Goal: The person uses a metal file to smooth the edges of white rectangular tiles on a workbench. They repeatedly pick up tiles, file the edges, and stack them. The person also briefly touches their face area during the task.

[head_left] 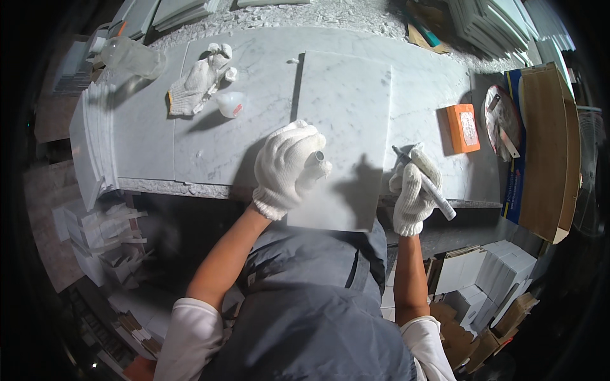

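Observation:
A white-and-grey marble slab (pixel 346 114) lies on a larger marble surface and juts past its front edge toward me. My left hand (pixel 286 168), in a white knit glove, is closed over the slab's left side around a small translucent bottle (pixel 308 183). The bottle's round grey end (pixel 319 155) shows at the fingers, which hide most of its body. To the right of the slab, my gloved right hand (pixel 413 190) grips a grey pen-shaped stick (pixel 438 198). One tip points up and left, and the thicker end points toward me.
On the left lie a loose glove (pixel 198 86), a small translucent cup (pixel 230 104) and a clear plastic bottle (pixel 136 58). An orange block (pixel 462 129) and a tray with a blade (pixel 508 141) sit right, beside a cardboard box (pixel 540 152). Stacked tiles (pixel 489 28) stand at the back right.

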The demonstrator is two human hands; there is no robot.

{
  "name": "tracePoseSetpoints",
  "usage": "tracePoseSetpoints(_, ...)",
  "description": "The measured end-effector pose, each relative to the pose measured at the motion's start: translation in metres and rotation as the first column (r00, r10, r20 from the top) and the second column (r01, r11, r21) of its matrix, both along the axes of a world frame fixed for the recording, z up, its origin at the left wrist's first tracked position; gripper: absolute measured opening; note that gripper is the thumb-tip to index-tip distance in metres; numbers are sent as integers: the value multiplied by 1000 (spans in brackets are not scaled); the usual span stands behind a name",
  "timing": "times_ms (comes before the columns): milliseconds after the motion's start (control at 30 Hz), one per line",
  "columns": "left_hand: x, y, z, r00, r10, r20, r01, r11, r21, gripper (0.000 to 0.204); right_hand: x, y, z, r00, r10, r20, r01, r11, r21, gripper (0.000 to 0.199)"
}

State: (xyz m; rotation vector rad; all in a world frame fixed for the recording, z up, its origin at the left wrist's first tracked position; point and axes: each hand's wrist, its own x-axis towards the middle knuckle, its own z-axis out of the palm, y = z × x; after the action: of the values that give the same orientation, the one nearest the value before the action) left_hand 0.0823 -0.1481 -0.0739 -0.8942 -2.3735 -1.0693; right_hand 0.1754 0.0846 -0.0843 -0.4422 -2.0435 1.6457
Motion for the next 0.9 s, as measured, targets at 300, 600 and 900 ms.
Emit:
tracePoseSetpoints(300,5,1,-5,999,33,2,-33,999,38,29,-34,18,21,967,-228,-110,113,777,-619,37)
tracePoseSetpoints(600,10,3,0,1000,-4,-2,3,997,-75,34,-41,36,37,882,-320,-347,190,914,-358,35)
tracePoseSetpoints(900,-30,49,5,985,-85,-148,20,920,-391,48,8,12,8,989,-12,-150,-83,790,-607,36)
